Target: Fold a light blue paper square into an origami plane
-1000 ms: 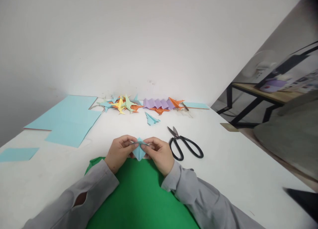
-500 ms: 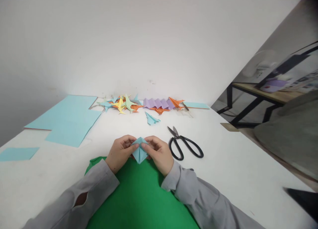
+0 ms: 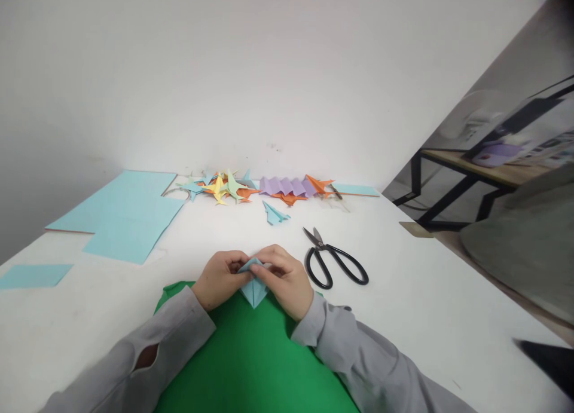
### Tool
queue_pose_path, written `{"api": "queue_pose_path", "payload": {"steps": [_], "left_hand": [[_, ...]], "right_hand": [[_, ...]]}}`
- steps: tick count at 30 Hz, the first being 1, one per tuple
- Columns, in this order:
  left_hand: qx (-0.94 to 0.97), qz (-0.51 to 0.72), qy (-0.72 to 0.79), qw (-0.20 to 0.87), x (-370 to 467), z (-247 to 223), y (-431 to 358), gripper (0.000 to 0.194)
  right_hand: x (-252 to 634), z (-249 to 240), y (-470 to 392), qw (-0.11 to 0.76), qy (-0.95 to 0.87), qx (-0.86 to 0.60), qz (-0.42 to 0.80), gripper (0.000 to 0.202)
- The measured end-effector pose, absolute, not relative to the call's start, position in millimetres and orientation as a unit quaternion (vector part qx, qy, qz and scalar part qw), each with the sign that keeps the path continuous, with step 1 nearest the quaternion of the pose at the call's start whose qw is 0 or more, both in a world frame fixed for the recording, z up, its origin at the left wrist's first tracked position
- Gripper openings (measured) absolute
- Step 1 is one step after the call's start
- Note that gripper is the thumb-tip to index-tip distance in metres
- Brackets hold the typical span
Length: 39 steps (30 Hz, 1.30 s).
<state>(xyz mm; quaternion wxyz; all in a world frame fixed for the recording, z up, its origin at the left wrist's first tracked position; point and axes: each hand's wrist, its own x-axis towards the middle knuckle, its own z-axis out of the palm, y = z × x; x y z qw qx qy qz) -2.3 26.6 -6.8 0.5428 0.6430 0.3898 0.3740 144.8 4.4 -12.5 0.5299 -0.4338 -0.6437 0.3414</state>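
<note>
A small folded light blue paper [image 3: 254, 291], diamond-shaped with a crease down its middle, is held between both hands above the green cloth [image 3: 255, 353]. My left hand [image 3: 220, 280] pinches its left edge, thumb in front. On the right side, my right hand [image 3: 286, 281] grips the paper near its top, thumb and fingers pressed together over the upper corner. The fingers behind the paper are partly hidden. A blue folded paper piece [image 3: 275, 214] lies on the white table beyond the hands.
Black-handled scissors [image 3: 334, 257], blades slightly apart, lie right of my right hand. Blue sheets [image 3: 130, 216] and a small blue piece [image 3: 36, 275] lie at left. Along the wall sit several folded figures [image 3: 228, 187] and a purple pleated paper [image 3: 287, 186].
The folded paper has moved slightly lower, toward me. My right thumb and fingers have shifted up and left to its top corner, covering more of it.
</note>
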Motion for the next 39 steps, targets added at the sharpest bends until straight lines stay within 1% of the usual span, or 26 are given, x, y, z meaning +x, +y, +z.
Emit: {"api": "queue_pose_path", "payload": {"steps": [4, 12, 14, 18, 23, 24, 27, 28, 32, 34, 39], "left_hand": [[0.684, 0.349, 0.392, 0.506, -4.5, -7.3, 26.5, 0.011], [0.717, 0.308, 0.383, 0.495, -5.3, -4.6, 25.6, 0.008], [0.717, 0.304, 0.389, 0.492, -5.2, -3.6, 25.6, 0.008], [0.679, 0.31, 0.396, 0.534, -4.8, -2.9, 25.5, 0.009], [0.649, 0.335, 0.391, 0.56, -5.4, -4.4, 26.7, 0.009], [0.645, 0.335, 0.394, 0.563, -5.4, -4.4, 27.0, 0.009], [0.628, 0.333, 0.4, 0.578, -4.7, -3.8, 27.4, 0.009], [0.625, 0.335, 0.398, 0.582, -4.3, -3.6, 27.3, 0.009], [0.615, 0.363, 0.387, 0.584, -2.6, -3.0, 25.9, 0.01], [0.603, 0.396, 0.381, 0.579, -1.9, -2.8, 25.1, 0.012], [0.622, 0.456, 0.379, 0.511, -1.3, -1.7, 24.4, 0.012]], "right_hand": [[144.5, -11.5, 2.6, 0.525, -0.659, -0.428, 0.329, 0.012], [143.9, -14.5, 3.4, 0.542, -0.652, -0.414, 0.331, 0.009], [144.4, -13.8, 3.4, 0.551, -0.648, -0.413, 0.326, 0.013], [145.6, -10.0, 3.5, 0.543, -0.627, -0.436, 0.349, 0.022], [144.9, -10.3, 4.0, 0.529, -0.61, -0.456, 0.374, 0.015], [144.9, -10.8, 4.1, 0.53, -0.608, -0.459, 0.373, 0.016], [145.9, -10.8, 4.4, 0.532, -0.59, -0.469, 0.387, 0.032], [146.3, -10.3, 4.4, 0.528, -0.586, -0.469, 0.397, 0.034], [146.5, -9.3, 4.9, 0.506, -0.597, -0.467, 0.411, 0.023], [145.7, -10.9, 5.4, 0.498, -0.595, -0.469, 0.421, 0.023], [143.7, -15.9, 6.0, 0.499, -0.577, -0.441, 0.473, 0.016]]}}
